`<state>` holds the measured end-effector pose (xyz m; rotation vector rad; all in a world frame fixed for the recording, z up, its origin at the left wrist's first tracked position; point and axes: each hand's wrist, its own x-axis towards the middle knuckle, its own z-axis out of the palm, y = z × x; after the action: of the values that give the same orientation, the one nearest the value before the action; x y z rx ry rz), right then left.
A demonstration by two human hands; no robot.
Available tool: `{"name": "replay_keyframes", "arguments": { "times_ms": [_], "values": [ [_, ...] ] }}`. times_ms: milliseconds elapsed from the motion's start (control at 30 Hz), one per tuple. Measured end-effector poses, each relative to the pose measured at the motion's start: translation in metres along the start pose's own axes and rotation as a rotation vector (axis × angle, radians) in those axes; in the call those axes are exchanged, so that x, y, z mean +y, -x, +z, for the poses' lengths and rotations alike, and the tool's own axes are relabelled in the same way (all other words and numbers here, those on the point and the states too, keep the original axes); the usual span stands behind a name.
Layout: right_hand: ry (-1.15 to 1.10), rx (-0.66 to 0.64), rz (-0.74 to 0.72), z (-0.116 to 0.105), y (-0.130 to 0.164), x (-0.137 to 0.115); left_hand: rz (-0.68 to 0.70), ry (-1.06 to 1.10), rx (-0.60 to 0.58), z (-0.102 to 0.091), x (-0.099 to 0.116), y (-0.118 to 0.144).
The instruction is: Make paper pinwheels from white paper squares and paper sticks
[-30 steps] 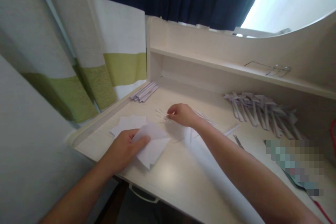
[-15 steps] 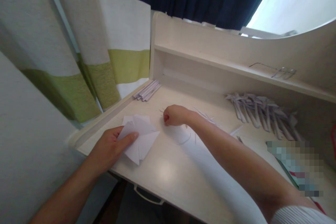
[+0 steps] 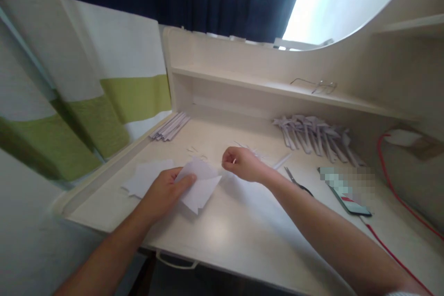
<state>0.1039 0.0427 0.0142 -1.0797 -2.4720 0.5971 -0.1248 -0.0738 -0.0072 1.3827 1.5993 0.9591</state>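
Spanning pale wooden desk (image 3: 222,236), striped curtains (image 3: 114,69) behind, bright window (image 3: 333,0).

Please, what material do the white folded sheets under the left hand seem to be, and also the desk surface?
The white folded sheets look like thin matte paper: they show sharp creases and pointed corners, and the left hand presses them flat. The desk appears to be pale laminated board with a faint wood-grain print; its smooth top gives a soft reflection of light. Solid wood cannot be excluded.
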Motion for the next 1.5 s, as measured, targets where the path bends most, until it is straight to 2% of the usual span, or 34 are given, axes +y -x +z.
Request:
{"name": "replay_keyframes", "arguments": {
  "times_ms": [100,233,400,533,633,833,933,1167,1400,1500],
  "values": [
    [-0.072,0.137,0.043,-0.024,0.047,0.009,0.057,0.054,-0.165,0.034,0.016,-0.01],
    [-0.307,0.324,0.007,-0.051,0.105,-0.001,0.145,0.07,-0.35,0.081,0.046,-0.02],
    [-0.129,0.508,0.004,-0.057,0.145,-0.009,0.208,0.032,-0.55,0.125,0.079,-0.02],
    [-0.004,0.532,-0.026,-0.055,0.158,0.008,0.258,-0.072,-0.677,0.144,0.092,-0.019],
    [0.013,0.513,-0.033,-0.057,0.162,0.019,0.303,-0.118,-0.696,0.149,0.095,-0.022],
    [-0.01,0.462,-0.058,-0.059,0.151,0.028,0.466,-0.2,-0.572,0.146,0.089,-0.035],
    [0.016,0.428,-0.072,-0.056,0.145,0.028,0.498,-0.177,-0.561,0.143,0.086,-0.04],
    [-0.076,0.405,-0.035,-0.051,0.138,0.029,0.452,-0.115,-0.599,0.136,0.083,-0.045],
    [-0.268,0.404,0.085,-0.047,0.141,0.034,0.351,-0.125,-0.681,0.134,0.074,-0.048],
    [-0.281,0.394,0.152,-0.044,0.141,0.034,0.397,-0.157,-0.602,0.133,0.073,-0.047]
  ]
}}
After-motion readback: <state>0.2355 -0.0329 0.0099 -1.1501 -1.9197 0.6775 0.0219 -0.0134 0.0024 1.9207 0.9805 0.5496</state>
